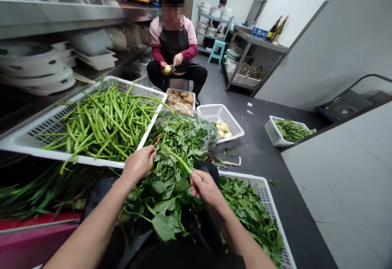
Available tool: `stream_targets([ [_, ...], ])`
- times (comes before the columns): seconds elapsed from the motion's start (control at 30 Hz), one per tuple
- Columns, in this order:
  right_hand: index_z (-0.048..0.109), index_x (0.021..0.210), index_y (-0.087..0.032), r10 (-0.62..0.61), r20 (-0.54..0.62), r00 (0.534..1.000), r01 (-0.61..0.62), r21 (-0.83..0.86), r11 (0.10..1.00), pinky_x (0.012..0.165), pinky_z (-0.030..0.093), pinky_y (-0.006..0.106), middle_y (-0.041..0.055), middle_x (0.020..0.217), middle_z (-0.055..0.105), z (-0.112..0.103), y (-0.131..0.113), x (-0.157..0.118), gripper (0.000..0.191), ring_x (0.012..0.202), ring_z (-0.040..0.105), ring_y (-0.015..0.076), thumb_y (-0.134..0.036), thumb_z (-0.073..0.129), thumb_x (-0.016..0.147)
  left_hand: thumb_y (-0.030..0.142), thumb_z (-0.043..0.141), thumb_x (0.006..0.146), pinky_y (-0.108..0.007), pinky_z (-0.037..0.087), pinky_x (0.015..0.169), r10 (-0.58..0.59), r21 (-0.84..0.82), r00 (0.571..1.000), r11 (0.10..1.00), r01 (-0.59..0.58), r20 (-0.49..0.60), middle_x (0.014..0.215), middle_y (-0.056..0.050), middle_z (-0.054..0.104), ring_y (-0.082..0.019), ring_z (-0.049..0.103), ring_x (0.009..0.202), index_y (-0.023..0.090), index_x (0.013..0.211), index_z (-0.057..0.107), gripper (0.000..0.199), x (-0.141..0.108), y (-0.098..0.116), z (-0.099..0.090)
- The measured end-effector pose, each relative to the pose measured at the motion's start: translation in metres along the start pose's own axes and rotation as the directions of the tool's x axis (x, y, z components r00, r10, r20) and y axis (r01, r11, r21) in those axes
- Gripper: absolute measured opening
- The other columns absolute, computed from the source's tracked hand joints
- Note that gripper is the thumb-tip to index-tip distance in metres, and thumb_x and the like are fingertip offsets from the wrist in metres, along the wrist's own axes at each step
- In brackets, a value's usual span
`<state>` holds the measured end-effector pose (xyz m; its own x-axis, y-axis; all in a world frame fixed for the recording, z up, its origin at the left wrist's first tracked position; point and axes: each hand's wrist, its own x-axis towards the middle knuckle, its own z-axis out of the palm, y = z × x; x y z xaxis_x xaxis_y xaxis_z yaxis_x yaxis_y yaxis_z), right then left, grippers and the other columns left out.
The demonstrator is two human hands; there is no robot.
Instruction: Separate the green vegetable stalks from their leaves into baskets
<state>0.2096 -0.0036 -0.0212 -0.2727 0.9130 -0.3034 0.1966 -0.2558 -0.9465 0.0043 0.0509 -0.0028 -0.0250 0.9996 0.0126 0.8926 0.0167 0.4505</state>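
Observation:
My right hand (206, 185) is closed round the lower end of a thick green stem (179, 158), which slants up and left over the leaves. My left hand (139, 163) is pinched shut beside the corner of the stem basket; what it holds, if anything, is too small to make out. Under both hands a heap of leafy greens (171, 179) spreads across my lap and up to a clear plastic bag (211, 128). Bare green stems (107, 118) fill a white basket (39, 134) on the left. Leaves (245, 203) lie in another white basket (269, 195) by my right forearm.
Opposite sits a person (173, 40) peeling a potato (168, 69), with unpeeled potatoes (186, 98) in a basket below. Peeled potatoes (223, 127) lie in a white basket (208, 110). A steel shelf (76, 18) runs along the left; a basket of green vegetables (292, 130) stands right.

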Motion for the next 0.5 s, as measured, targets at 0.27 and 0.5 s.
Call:
stream_targets([
  [0.27, 0.047, 0.066, -0.02, -0.264, -0.031, 0.964, 0.198, -0.577, 0.793, 0.057, 0.033, 0.025, 0.0009, 0.06, 0.053, 0.043, 0.013, -0.007, 0.025, 0.055, 0.046, 0.0121, -0.035, 0.043, 0.085, 0.056, 0.043, 0.072, -0.026, 0.033, 0.051, -0.014, -0.503, 0.963, 0.851, 0.152, 0.269, 0.048, 0.003, 0.045, -0.016, 0.045, 0.051, 0.022, 0.05, 0.042, 0.04, -0.039, 0.019, 0.028],
  [0.5, 0.055, 0.079, -0.018, 0.118, 0.119, 0.986, -0.145, 0.253, 0.957, 0.059, 0.041, 0.022, -0.0013, 0.063, 0.053, 0.052, 0.031, 0.016, 0.047, 0.06, 0.053, 0.0116, -0.059, 0.034, 0.087, 0.059, 0.045, 0.068, -0.027, 0.039, 0.052, 0.03, -0.694, 0.925, 0.67, 0.262, 0.378, 0.054, 0.001, 0.053, -0.016, 0.05, 0.053, 0.023, 0.058, 0.045, 0.038, -0.051, 0.018, 0.029],
])
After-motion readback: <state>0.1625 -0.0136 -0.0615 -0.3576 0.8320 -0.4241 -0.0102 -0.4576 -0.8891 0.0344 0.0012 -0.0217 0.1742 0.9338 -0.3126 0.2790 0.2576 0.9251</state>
